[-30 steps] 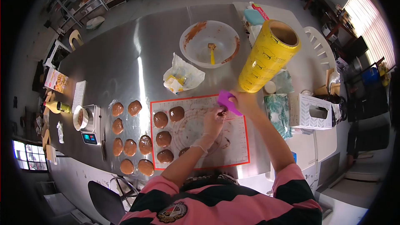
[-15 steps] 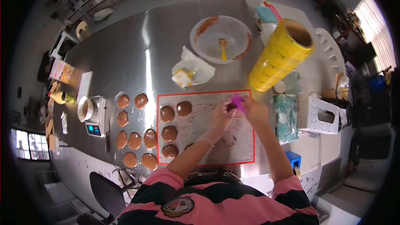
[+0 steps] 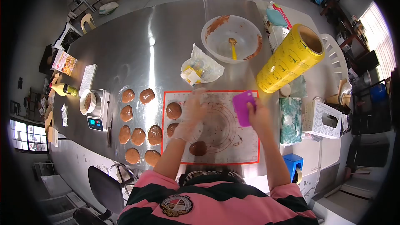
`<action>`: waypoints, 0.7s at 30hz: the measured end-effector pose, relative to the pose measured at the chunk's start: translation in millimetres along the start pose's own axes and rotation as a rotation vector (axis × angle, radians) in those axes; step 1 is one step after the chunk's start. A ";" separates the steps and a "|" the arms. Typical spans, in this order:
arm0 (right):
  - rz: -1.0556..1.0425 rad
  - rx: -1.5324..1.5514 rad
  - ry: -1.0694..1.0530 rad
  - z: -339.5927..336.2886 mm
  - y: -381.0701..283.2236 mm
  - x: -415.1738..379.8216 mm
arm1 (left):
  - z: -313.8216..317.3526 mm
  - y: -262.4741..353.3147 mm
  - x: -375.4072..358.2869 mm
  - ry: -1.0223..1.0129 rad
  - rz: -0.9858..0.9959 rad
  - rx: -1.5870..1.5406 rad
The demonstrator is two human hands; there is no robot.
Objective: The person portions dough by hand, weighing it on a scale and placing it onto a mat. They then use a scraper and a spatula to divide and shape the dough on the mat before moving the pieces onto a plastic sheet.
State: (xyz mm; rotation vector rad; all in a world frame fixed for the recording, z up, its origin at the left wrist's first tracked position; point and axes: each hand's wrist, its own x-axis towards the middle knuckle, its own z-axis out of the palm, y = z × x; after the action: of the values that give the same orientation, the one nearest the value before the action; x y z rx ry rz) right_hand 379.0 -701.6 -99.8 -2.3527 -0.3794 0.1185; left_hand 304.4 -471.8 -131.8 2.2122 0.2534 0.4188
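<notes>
My right hand (image 3: 260, 116) grips a purple dough scraper (image 3: 243, 107) over the right part of the red-edged baking mat (image 3: 246, 154). Smeared by motion, my left hand (image 3: 191, 114) reaches over the mat's left side with fingers stretched out, in what looks like a clear glove. Beneath or beside it lie brown dough balls; one dough ball (image 3: 173, 110) shows at the upper left and another is partly covered by the hand. A darker dough ball (image 3: 198, 148) sits near the mat's front edge. Several flattened brown balls (image 3: 138, 136) rest on clear film left of the mat.
Behind the mat are a crumpled wrapper (image 3: 212, 70) and a smeared bowl (image 3: 214, 37) with a yellow spatula (image 3: 233, 52). A tall yellow wrap roll (image 3: 287, 64) stands at right, near a tissue box (image 3: 323, 116). At left, a scale (image 3: 100, 106) carries a small bowl (image 3: 85, 102).
My hands have parted: the left moved left across the dough balls, the right stayed at right with the scraper, now turned broad side up. The view has shifted slightly.
</notes>
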 end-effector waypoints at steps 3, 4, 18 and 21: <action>-0.082 0.082 0.009 40.8 -22.7 -6.7 | -35.0 -6.4 -10.0 -0.111 -0.156 0.297; -0.081 0.084 0.009 54.5 -28.7 -6.4 | -37.2 -13.2 -12.5 -0.147 -0.172 0.327; -0.136 0.105 -0.112 151.3 -60.6 7.9 | -30.9 -21.1 -13.0 -0.266 -0.327 0.434; -0.215 0.251 -0.092 130.5 -58.8 -2.3 | -24.6 -30.5 -31.0 -0.070 -0.156 0.264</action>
State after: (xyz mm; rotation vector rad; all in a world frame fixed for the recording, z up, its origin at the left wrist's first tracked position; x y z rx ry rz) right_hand 337.6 -575.6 -153.8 -2.0505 -0.6227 0.1620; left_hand 265.3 -445.2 -147.9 2.4379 0.4626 0.2325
